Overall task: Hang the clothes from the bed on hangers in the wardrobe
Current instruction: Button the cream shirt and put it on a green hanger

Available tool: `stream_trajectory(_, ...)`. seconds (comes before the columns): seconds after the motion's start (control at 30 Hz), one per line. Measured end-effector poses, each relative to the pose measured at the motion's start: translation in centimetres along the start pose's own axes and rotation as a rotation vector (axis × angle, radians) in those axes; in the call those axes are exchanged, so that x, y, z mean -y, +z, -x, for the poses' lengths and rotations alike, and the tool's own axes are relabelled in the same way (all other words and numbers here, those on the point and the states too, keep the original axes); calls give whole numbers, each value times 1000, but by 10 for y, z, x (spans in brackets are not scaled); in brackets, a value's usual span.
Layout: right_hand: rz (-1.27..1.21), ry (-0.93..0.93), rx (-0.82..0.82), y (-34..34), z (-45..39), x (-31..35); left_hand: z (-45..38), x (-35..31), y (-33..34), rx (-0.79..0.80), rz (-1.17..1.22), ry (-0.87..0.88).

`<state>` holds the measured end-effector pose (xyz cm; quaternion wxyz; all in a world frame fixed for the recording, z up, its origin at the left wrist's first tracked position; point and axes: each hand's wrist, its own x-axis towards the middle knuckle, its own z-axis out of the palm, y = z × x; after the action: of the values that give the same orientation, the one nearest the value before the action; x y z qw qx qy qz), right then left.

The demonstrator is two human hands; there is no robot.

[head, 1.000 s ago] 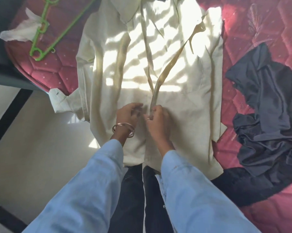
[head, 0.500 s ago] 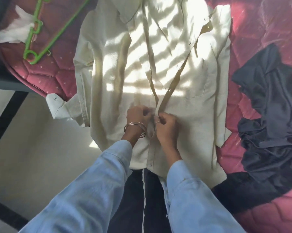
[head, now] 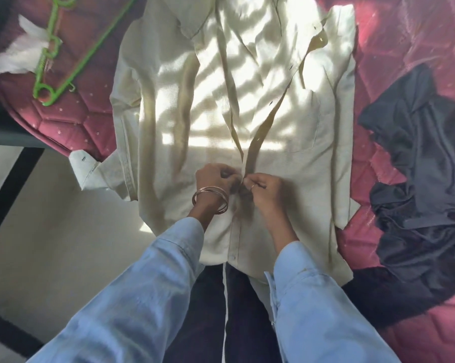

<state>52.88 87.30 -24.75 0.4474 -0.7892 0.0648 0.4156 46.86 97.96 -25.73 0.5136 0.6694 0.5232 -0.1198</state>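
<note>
A cream button-up shirt (head: 184,106) lies flat, front up, on the red quilted bed (head: 404,32), its hem hanging over the near edge. My left hand (head: 216,176), with bangles at the wrist, and my right hand (head: 263,187) meet at the shirt's front placket about halfway down. Each pinches one edge of the placket, fingers curled at a button spot. Above my hands the shirt front gapes open; below them it is buttoned. A green plastic hanger (head: 64,56) lies on the bed's far left corner.
A crumpled dark garment (head: 425,163) lies on the bed to the right of the shirt. A white cloth (head: 19,56) sits under the hanger at the left. Pale floor (head: 51,231) with dark stripes shows on the left, beside the bed frame.
Both hands have moved slightly up the placket and drawn closer together, and the open gap in the shirt front now ends just above my hands. The view shifted a little.
</note>
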Motion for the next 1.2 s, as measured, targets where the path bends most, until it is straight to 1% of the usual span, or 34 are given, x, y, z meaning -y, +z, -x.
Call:
stream_trajectory(0.13,-101,32,24,1,-6,-3,-4,-2,-2,27,-1,-13)
stream_trajectory(0.2,-106,12,44,2,-8,-2,-6,-2,-3,32,-7,-14)
stream_trajectory(0.33,6,-110,34,5,-10,-2,-8,-1,-2,45,-29,-46)
stream_trajectory(0.47,73,-197,-24,6,-10,-7,-11,1,-2,61,31,-121)
stream_trajectory(0.67,215,-377,-61,11,-9,-17,-20,5,-2,146,41,-137)
stream_trajectory(0.77,254,-450,-118,14,-8,-18,-21,4,0,133,42,-139)
stream_trajectory(0.93,291,-512,-157,14,-8,-16,-25,11,2,126,43,-130)
stream_trajectory(1.0,289,-511,-157,13,-9,-17,-25,12,2,120,50,-133)
stream_trajectory(1.1,234,-388,-103,13,-11,-19,-25,14,1,136,66,-135)
stream_trajectory(1.2,228,-304,-50,10,-14,-22,-19,8,1,108,68,-148)
